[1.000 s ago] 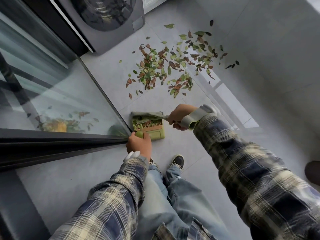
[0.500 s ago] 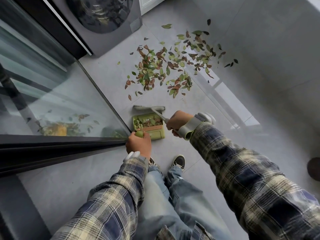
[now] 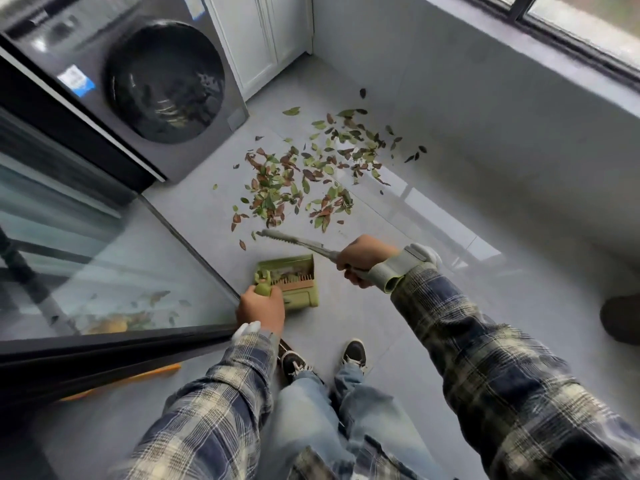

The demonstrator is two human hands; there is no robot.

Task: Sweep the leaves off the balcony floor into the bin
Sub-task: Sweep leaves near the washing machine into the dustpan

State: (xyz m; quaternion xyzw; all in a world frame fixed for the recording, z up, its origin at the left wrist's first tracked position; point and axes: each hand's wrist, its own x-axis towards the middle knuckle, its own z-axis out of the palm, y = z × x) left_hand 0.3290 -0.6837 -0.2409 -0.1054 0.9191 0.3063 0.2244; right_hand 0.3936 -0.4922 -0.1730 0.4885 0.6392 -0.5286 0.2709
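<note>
Sweeping leaves [image 3: 294, 181] on a balcony floor [image 3: 388, 334]
Left hand [image 3: 261, 308] grips the dustpan [image 3: 299, 284] handle. Right hand [image 3: 363, 259] grips the broom [image 3: 289, 238], whose head sits between dustpan and leaves, scattered near the washer [image 3: 166, 81].

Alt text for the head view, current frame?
A person's left hand grips the handle of a green dustpan on the grey floor while the right hand holds a grey broom, its head between the dustpan and a scatter of green and brown leaves. A washing machine stands beyond them.
</note>
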